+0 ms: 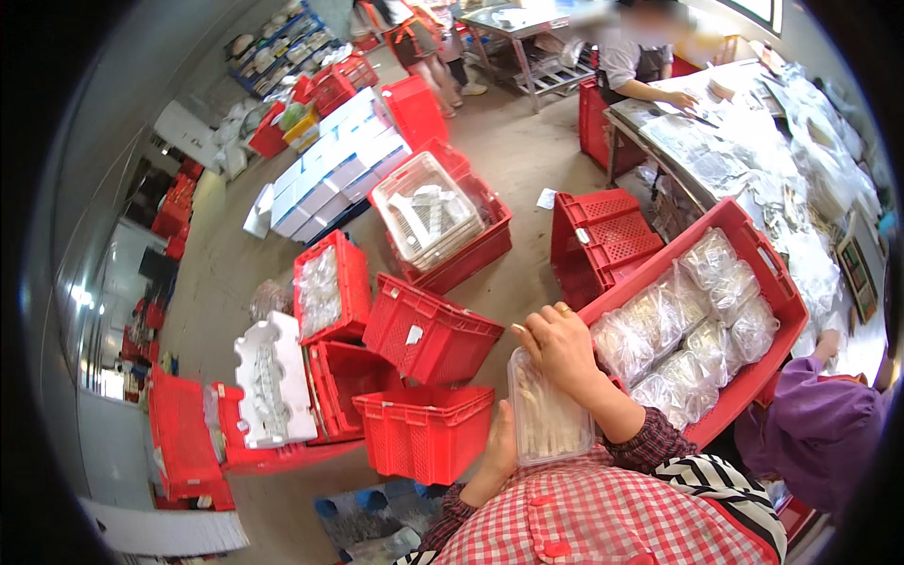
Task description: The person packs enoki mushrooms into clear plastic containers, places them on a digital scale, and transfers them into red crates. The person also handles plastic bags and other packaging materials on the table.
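A clear lidded plastic container (551,417) with pale strips inside is held upright close to a red checked apron. My left hand (500,438) supports its left side, with the palm against the edge. My right hand (561,346) lies over its top right part, fingers bent round the upper edge; a ring shows on one finger. Just right of my right hand is a red plastic crate (784,353) holding several clear plastic bags (678,311) with pale contents.
Several red crates (424,431) stand ahead and left, one with a stack of clear trays (424,212). White boxes (332,169) are stacked beyond. A metal table (657,120) covered in plastic runs along the right, a person behind it. A co-worker's purple sleeve (819,424) is close on the right.
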